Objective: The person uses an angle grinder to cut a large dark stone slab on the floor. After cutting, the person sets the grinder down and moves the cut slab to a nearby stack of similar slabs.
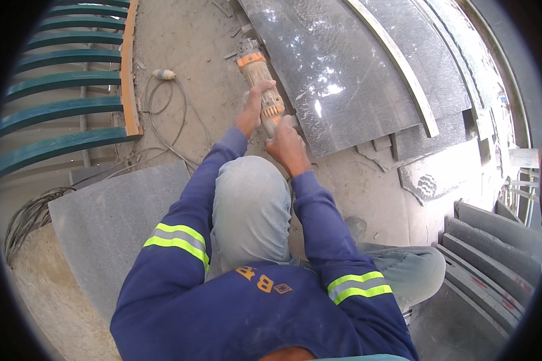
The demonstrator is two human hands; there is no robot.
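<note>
Both of my hands are on a dusty angle grinder [258, 72] with orange bands. My left hand [254, 109] is wrapped round the middle of its body. Closer to me, my right hand [288, 145] grips the rear end. The tool points away from me, and its head lies beside the left edge of a large polished grey stone slab [343, 78]. Whether the head touches the slab I cannot tell, and the disc cannot be made out.
Left are curved green bars [66, 78] with an orange edge strip. A cable with a plug [164, 74] lies on the dusty floor. A flat grey slab [120, 210] is by my left arm; several slabs [488, 259] lean at the right. A pale strip [397, 66] crosses the slabs.
</note>
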